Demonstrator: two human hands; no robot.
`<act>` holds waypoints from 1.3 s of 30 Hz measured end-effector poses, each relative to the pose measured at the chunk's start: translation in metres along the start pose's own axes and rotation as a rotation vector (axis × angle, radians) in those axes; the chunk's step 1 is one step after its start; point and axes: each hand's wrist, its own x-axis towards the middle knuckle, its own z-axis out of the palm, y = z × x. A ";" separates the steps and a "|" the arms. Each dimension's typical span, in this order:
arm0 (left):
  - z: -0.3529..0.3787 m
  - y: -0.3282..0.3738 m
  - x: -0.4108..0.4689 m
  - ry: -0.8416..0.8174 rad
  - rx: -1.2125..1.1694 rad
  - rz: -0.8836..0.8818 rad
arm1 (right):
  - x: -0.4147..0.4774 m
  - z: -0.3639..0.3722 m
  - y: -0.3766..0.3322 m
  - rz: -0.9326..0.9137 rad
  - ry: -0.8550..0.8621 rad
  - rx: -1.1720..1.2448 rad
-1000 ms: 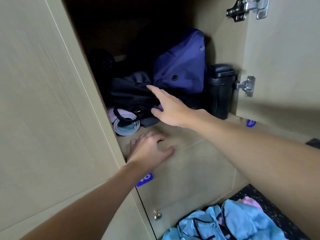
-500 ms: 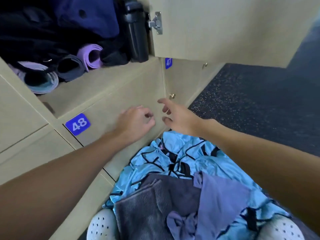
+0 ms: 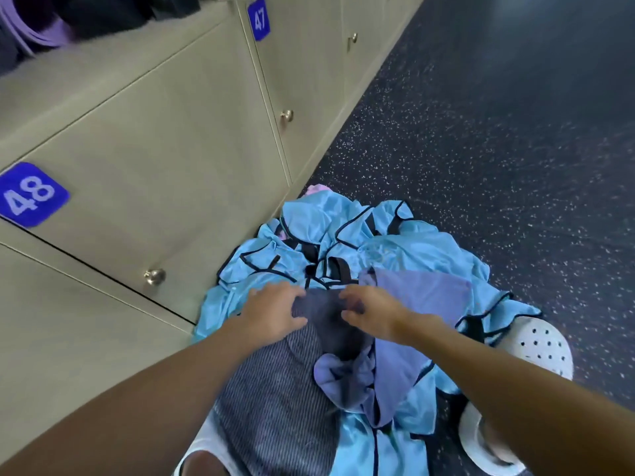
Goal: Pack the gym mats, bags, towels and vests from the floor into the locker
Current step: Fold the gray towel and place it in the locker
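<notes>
Both arms reach down over the floor pile, the left hand and right hand palm-down with fingers curled but gripping nothing, each at one edge of the dark grey towel. That towel lies on the light blue vests beside a purple towel, against closed locker door 48, with a rolled purple mat in the locker above and white perforated shoes alongside. Half a second ago the hands hovered at the locker door above the pile; now they have dropped onto it.
</notes>
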 end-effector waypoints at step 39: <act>-0.319 0.002 -0.192 0.982 -0.806 0.399 | -0.088 -0.127 -0.223 -0.051 -0.105 1.222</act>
